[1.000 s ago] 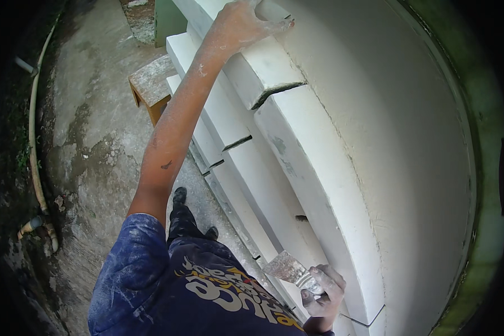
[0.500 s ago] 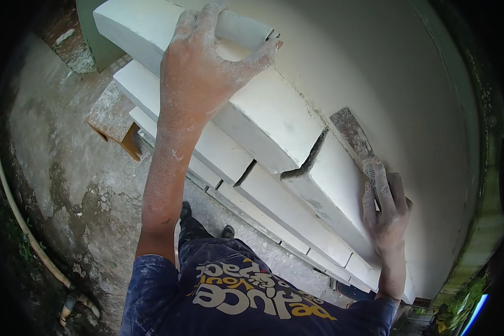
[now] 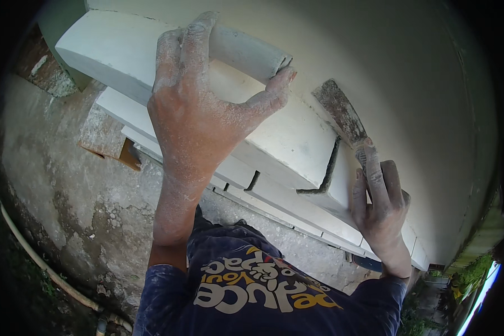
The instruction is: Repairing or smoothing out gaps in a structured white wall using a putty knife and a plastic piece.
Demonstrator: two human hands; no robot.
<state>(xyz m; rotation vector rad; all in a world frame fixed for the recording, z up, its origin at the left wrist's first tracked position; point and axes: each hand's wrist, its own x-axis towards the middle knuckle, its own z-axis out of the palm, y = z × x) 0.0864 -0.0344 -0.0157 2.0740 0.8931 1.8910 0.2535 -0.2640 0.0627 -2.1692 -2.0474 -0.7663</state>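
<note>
My left hand [image 3: 218, 89], dusted white, grips a short grey cylinder [image 3: 245, 49] lying along the top white moulding [image 3: 288, 145], against the pale wall [image 3: 409, 112]. To its right, my right hand [image 3: 378, 196] holds a putty knife [image 3: 340, 112] by the handle, its stained, flat blade angled up to the left over the seam between moulding and wall. Below the top moulding run several stepped white strips [image 3: 238, 173], split by dark vertical gaps.
A dusty wooden stool or small table [image 3: 103, 131] stands at the left below the steps, on stained concrete ground [image 3: 84, 213]. A pale pipe [image 3: 45, 266] runs along the far left edge. A green panel [image 3: 67, 33] is at upper left; plants [image 3: 467, 274] show at lower right.
My right hand has risen from beside my body to the upper seam, raising the putty knife. The view has turned, and my left hand now shows closer, still on the cylinder.
</note>
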